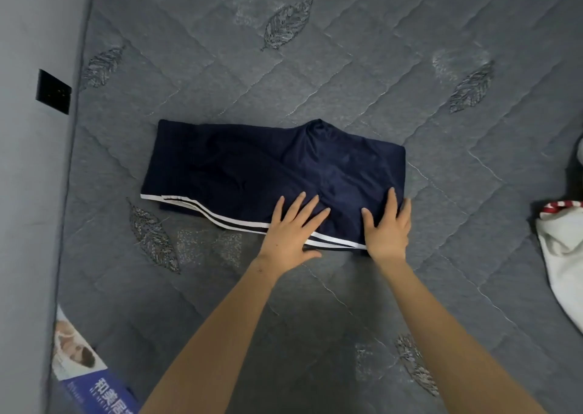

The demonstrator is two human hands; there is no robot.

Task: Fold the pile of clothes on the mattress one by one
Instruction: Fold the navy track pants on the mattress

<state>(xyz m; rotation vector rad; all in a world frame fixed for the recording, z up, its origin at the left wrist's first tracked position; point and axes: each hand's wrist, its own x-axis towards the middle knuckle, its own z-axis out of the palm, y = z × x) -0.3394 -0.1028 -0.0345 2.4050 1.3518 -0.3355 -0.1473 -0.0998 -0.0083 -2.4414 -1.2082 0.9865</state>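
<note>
We are logging a square black wall plate [53, 92] sitting at far left, beside the grey quilted leaf-patterned mattress [347, 66]. The folded navy fabric garment with white side stripes [252, 164] is lying flat mid-mattress. The left hand [291, 230] and right hand [388, 227] are pressing its near right part, fingers straight and spread, gripping nothing. A crumpled white cloth with red-striped trim [561, 249] is lying at the right edge, well apart.

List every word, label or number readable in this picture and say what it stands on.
Blue-and-white printed label at the near-left edge of the grey quilted mattress: large white Chinese characters, turned and cut off, not surely readable; small print blurred.
Navy shorts with white stripes: no text.
</note>
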